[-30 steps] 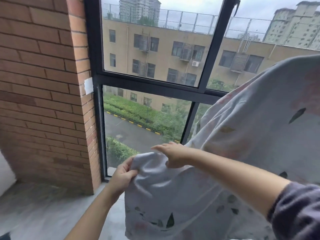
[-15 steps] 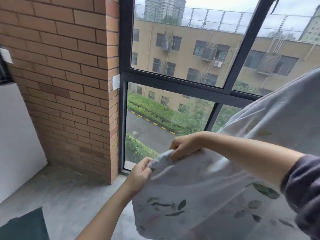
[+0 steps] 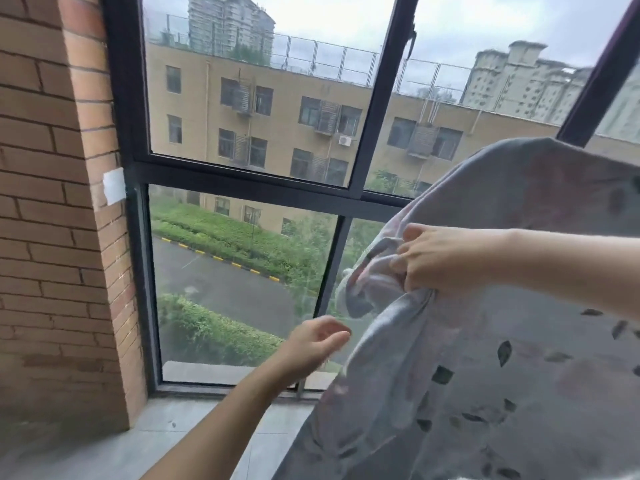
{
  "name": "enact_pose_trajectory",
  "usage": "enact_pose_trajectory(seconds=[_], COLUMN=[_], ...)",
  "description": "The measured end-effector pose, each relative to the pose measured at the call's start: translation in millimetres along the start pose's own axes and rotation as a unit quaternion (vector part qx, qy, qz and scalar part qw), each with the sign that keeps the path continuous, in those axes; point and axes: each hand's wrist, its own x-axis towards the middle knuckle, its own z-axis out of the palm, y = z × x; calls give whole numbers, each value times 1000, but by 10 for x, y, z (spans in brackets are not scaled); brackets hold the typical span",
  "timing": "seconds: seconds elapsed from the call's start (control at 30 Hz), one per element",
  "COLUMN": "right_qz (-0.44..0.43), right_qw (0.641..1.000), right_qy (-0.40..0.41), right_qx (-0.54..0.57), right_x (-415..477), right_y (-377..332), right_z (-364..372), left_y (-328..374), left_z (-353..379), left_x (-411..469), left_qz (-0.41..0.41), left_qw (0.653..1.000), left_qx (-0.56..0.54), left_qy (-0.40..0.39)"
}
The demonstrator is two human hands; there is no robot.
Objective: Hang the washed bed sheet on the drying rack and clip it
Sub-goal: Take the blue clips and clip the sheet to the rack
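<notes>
The washed bed sheet (image 3: 491, 358) is pale grey with dark leaf prints and fills the right half of the view, draped from the upper right down to the bottom edge. My right hand (image 3: 433, 259) grips a bunched corner of the sheet at mid-height. My left hand (image 3: 317, 339) hovers lower and to the left of that corner with loosely curled fingers, holding nothing and apart from the cloth. No drying rack or clip shows in the view.
A black-framed window (image 3: 242, 188) stands straight ahead, with a yellow building and green hedges beyond. A brick wall (image 3: 59, 237) closes the left side, with a small white plate (image 3: 113, 186) on its edge. Grey floor tiles (image 3: 156, 441) lie below.
My left hand has let go of the sheet's edge and dropped away to the left. My right hand has lifted the gathered corner higher and to the right.
</notes>
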Motion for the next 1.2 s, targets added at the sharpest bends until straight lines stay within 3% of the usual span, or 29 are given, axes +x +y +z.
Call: enact_pose_trajectory(seconds=[0.13, 0.2, 0.33, 0.43, 0.6, 0.73, 0.8, 0.83, 0.93, 1.03, 1.1, 1.2], right_qz=[18, 10, 4, 42, 129, 191, 232, 232, 251, 282, 281, 273], right_qw=[994, 989, 983, 991, 992, 972, 956, 949, 921, 903, 901, 898], right_qy=[103, 140, 167, 80, -10, -106, -105, -144, -259, -279, -293, -326], right_qx=[34, 50, 78, 97, -7, -88, -148, -159, -147, -165, -154, -114], right_x=[-189, -223, -264, -267, -332, -415, -436, -430, -377, -407, -428, -353], right_y=[-115, -196, -344, -409, -345, -123, -53, -35, -62, -23, -31, -120], right_z=[125, 129, 103, 119, 208, 174, 160, 211, 382, 475, 459, 506], left_y=[181, 245, 303, 415, 800, 1101, 1122, 1093, 981, 1013, 1043, 961], left_z=[221, 297, 281, 195, 54, -49, -44, -32, 25, 20, 39, 96], left_x=[432, 616, 858, 973, 1031, 1169, 1218, 1226, 1227, 1264, 1289, 1171], left_qz=[81, 83, 112, 180, 263, 320, 345, 355, 359, 374, 363, 292], left_qw=[983, 971, 954, 930, 921, 907, 894, 882, 839, 786, 772, 782], left_qx=[67, 72, 127, 213, 165, 155, 187, 225, 330, 395, 436, 497], left_qy=[151, 213, 246, 240, 236, 227, 215, 212, 242, 295, 287, 237])
